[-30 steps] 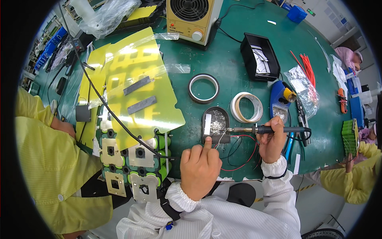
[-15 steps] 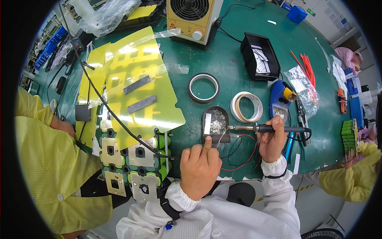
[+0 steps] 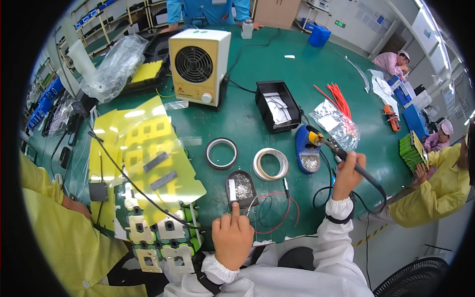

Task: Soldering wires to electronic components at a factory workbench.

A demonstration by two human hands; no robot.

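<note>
My left hand (image 3: 232,240) points forward, its index fingertip on the near edge of a small black dish (image 3: 253,198); the other fingers curl loosely. In the dish lie silvery solder scraps and a white strip (image 3: 232,189). My right hand (image 3: 348,175) grips a soldering iron (image 3: 334,148), whose front end is at the yellow mouth (image 3: 314,138) of a blue soldering-iron stand (image 3: 302,148). Whether the tip is inside I cannot tell. A thin red wire (image 3: 297,210) and a black wire loop beside the dish.
A tape roll with a black rim (image 3: 221,167) and a cream tape roll (image 3: 257,171) lie beyond the dish. Left are a battery pack (image 3: 170,228) and yellow sheets (image 3: 185,185). Farther off stand a black bin (image 3: 292,103) and a fan unit (image 3: 217,64). Co-workers are around the table.
My right hand has carried the soldering iron from the dish's right side to the blue stand. The left index finger stays at the dish. The view has tilted up, showing more of the far side.
</note>
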